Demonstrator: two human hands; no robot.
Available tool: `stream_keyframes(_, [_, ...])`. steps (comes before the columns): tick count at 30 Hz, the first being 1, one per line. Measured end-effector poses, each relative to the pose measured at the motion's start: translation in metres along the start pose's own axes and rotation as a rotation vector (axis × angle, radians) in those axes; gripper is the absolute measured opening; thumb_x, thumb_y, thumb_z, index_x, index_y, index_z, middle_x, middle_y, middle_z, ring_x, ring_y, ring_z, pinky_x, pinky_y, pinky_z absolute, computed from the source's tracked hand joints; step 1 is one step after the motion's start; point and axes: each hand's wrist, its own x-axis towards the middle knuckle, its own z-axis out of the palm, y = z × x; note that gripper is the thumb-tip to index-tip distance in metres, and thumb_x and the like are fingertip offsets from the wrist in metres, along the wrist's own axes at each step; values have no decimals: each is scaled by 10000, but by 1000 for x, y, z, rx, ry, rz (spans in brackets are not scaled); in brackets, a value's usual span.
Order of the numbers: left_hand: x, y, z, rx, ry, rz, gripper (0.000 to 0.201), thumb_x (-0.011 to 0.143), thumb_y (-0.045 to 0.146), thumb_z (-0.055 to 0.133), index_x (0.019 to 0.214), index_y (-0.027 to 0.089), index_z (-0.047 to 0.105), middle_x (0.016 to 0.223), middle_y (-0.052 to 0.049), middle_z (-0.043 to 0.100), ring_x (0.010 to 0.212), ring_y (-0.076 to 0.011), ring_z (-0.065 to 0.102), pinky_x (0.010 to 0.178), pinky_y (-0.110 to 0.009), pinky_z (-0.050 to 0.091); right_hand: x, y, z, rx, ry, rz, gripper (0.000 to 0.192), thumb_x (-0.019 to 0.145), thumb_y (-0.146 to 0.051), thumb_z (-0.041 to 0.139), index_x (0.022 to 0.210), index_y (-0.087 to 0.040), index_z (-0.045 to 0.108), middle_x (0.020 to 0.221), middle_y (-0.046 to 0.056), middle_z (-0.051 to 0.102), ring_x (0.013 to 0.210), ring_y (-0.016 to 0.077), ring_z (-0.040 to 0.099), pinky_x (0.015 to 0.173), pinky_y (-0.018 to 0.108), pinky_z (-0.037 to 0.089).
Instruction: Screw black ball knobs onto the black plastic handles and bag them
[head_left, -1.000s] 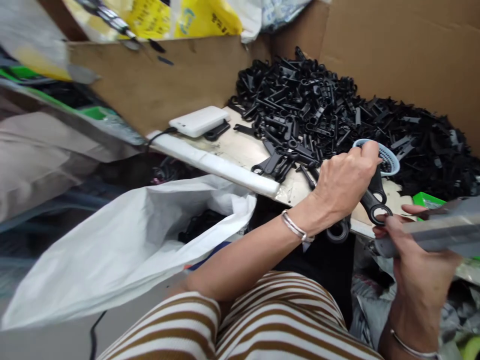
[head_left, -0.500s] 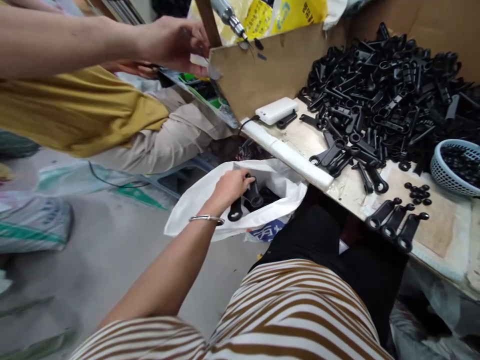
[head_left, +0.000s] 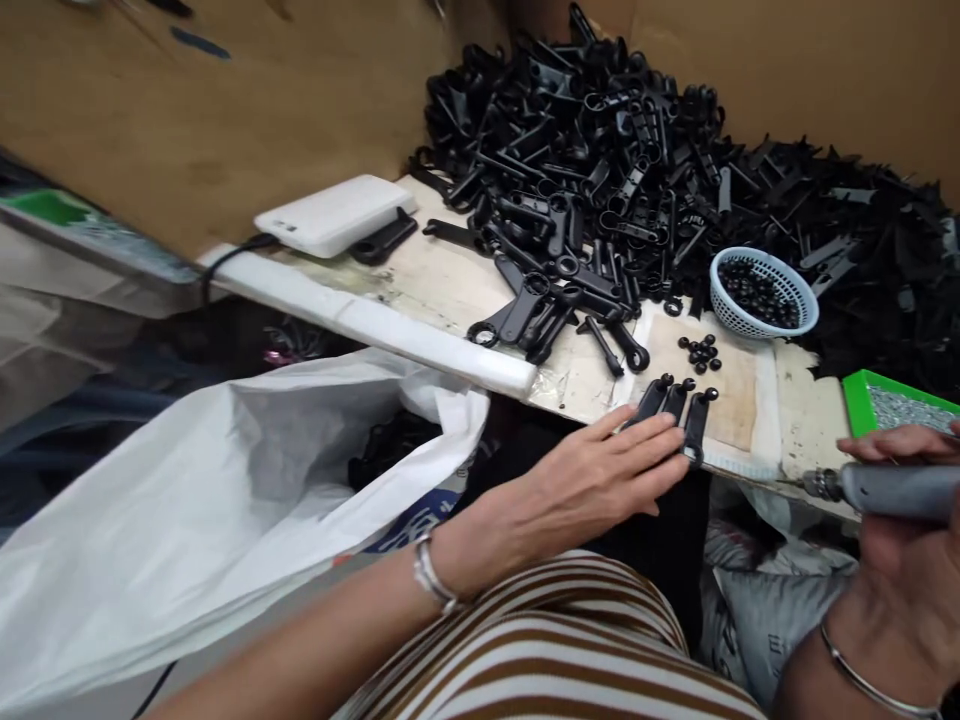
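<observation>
- Three black plastic levers, each with a ball-shaped knob at one end (head_left: 697, 425), are laid side by side at the near edge of the pale worktop (head_left: 806, 420).
- Long axes roughly parallel; knob ends pointed away from the wearer and slightly right, opposite ends set toward the near edge.
- Near parts of the levers covered by the left hand (head_left: 600, 465): fingers stretched out, close together, palm down. Whether they are pressed down cannot be told.
- A grey cylindrical tool with a metal nose (head_left: 900, 492) is held in the right hand (head_left: 911, 565), fingers partly hidden behind it. Tool axis nearly level; nose pointed left, toward the levers.
- Small round black knobs (head_left: 701, 353) are clustered just beyond the levers; more are held in a light-blue perforated plastic basket (head_left: 731, 318).
- Blue printing seen on the white woven sack (head_left: 180, 480), partly folded under; not readable.
- Dark lettering on a grey plastic bag (head_left: 784, 625) below the worktop; too blurred to be read.
- Small dark marks on the flat white plastic box (head_left: 337, 212); too small to be made out.
</observation>
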Motion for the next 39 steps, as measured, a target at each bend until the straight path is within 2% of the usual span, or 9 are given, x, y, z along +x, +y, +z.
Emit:
stream_keyframes(3, [19, 2, 33, 14, -51, 67, 480, 909, 307, 658, 1338, 143, 517, 1444, -125, 537, 1386, -231, 458, 1173, -451, 333, 9, 4, 17, 97, -104, -85, 469, 636, -560, 820, 879, -222, 605, 531, -46, 579, 470, 167, 508, 533, 365, 520])
stream_keyframes(5, [23, 1, 44, 19, -71, 66, 449, 920, 254, 637, 1339, 142, 519, 1437, -120, 546, 1367, -223, 484, 1160, -441, 351, 14, 8, 29, 144, -145, -91, 468, 658, -569, 810, 877, -222, 586, 510, -73, 540, 437, 140, 470, 483, 322, 477])
stream_keyframes(9, [24, -1, 50, 27, -29, 41, 357, 955, 114, 506, 1309, 123, 549, 1392, -112, 590, 1294, -202, 561, 1121, -389, 394, 17, 15, 54, 194, -177, -117, 357, 729, -505, 758, 865, -239, 562, 509, -97, 498, 396, 117, 424, 431, 299, 423])
stream_keyframes(15, [25, 0, 54, 7, 4, 19, 349, 971, 88, 431, 1291, 107, 570, 1364, -91, 616, 1262, -196, 586, 1112, -374, 408, 18, 24, 79, 176, -307, -166, 122, 822, -329, 624, 801, -259, 526, 488, -94, 443, 359, 108, 418, 417, 279, 425])
stream_keyframes(19, [25, 1, 56, 7, 30, -2, 336, 972, 100, 429, 1259, 126, 602, 1355, -92, 621, 1261, -198, 590, 1101, -369, 422, 24, 30, 82, 135, -442, -261, 254, 875, -318, 564, 645, -237, 493, 475, -68, 427, 366, 97, 415, 406, 254, 433])
stream_keyframes(22, [25, 1, 57, -1, 52, -4, 349, 974, 94, 405, 1254, 125, 612, 1353, -88, 622, 1253, -200, 596, 1098, -379, 431, 25, 32, 82, 125, -477, -281, 294, 893, -318, 552, 618, -231, 497, 481, -61, 415, 374, 93, 403, 416, 247, 437])
stream_keyframes(29, [26, 0, 57, -15, 81, -15, 362, 975, 86, 376, 1222, 135, 637, 1314, -55, 652, 1232, -193, 610, 1085, -362, 447, 26, 40, 81, 63, -443, -218, 350, 866, -394, 585, 588, -224, 459, 473, -71, 350, 368, 80, 354, 420, 241, 427])
stream_keyframes(35, [26, 0, 58, -29, 101, -13, 359, 973, 81, 376, 1216, 118, 638, 1303, -66, 659, 1220, -200, 619, 1073, -373, 456, 26, 42, 82, 37, -462, -158, 388, 867, -390, 578, 542, -215, 456, 456, -64, 354, 374, 79, 375, 424, 245, 449])
stream_keyframes(39, [27, 0, 56, -39, 91, -15, 368, 972, 72, 363, 1214, 114, 637, 1298, -71, 662, 1218, -201, 619, 1070, -374, 457, 26, 43, 85, 20, -415, -161, 343, 822, -371, 616, 560, -219, 453, 450, -72, 369, 369, 81, 395, 407, 243, 432])
